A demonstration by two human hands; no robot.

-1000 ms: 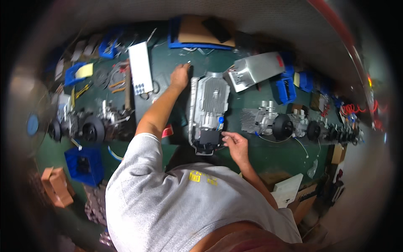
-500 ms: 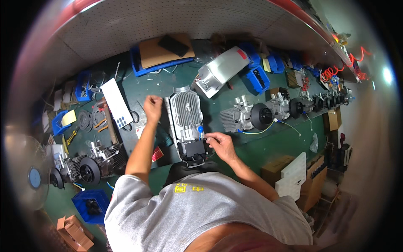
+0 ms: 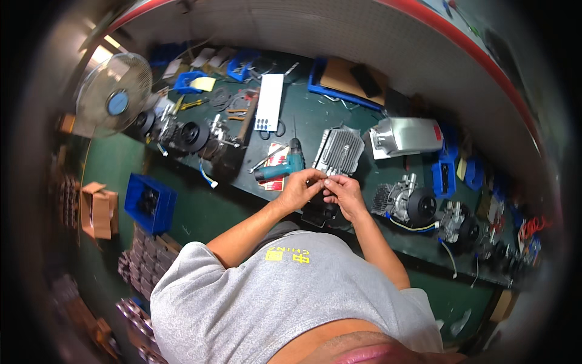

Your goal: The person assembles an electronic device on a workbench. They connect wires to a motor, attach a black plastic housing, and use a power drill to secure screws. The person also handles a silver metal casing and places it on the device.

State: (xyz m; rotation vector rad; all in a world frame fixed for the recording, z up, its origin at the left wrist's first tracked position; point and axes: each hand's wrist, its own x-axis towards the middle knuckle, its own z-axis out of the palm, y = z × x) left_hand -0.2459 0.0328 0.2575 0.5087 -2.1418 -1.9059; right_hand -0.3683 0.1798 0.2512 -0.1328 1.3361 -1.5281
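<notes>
My left hand (image 3: 299,189) and my right hand (image 3: 345,195) meet fingertip to fingertip over the near half of a finned grey metal heater unit (image 3: 341,149). Both are closed in a pinch. Whatever lies between the fingertips is too small or too hidden to name. The unit lies on the green bench with its ribbed side up and its black end (image 3: 319,215) toward my body, partly covered by my hands. A teal cordless drill (image 3: 285,168) rests just left of my left hand, on top of a red and white card (image 3: 276,159).
Right of the unit is a silver metal cover (image 3: 407,136), with blue bins (image 3: 445,177) behind it. More heater assemblies with black fan wheels (image 3: 421,206) line the right edge; others (image 3: 195,136) stand at left. A white strip (image 3: 270,102), hammer (image 3: 247,118) and fan (image 3: 117,102) are further left.
The view has swung left. My left hand has come from beside the unit's left edge to meet my right hand over it. The blue piece seen on the unit is now out of sight.
</notes>
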